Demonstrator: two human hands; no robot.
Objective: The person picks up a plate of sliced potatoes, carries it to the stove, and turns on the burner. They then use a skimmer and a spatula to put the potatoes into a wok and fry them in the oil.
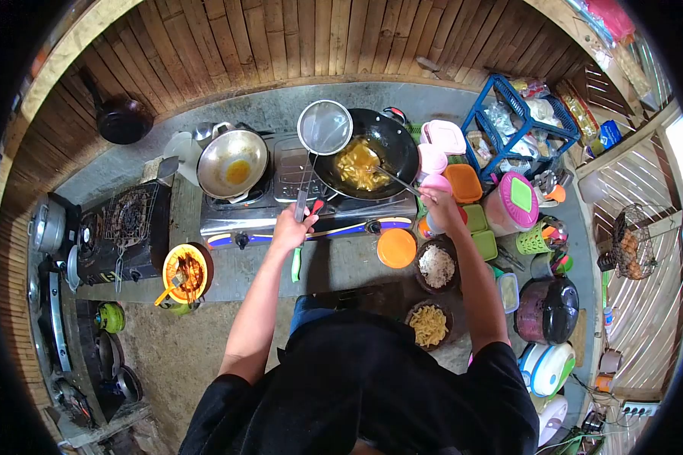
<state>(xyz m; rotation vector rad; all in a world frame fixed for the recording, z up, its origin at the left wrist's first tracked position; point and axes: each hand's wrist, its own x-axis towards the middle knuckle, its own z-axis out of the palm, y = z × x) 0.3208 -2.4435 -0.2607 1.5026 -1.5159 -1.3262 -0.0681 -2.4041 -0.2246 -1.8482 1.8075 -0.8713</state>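
Steel mesh skimmer [324, 127] hangs over the black wok [372, 154], its handle in the left hand [292, 226], grip closed tight. Right hand [438, 199] has its grip shut around a thin utensil [396, 179] reaching into the wok

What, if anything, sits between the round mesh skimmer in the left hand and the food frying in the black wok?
Nothing visible. The left hand holds the round mesh skimmer over the rim of the black wok, beside the frying yellow food. The right hand holds a metal utensil reaching into that food.
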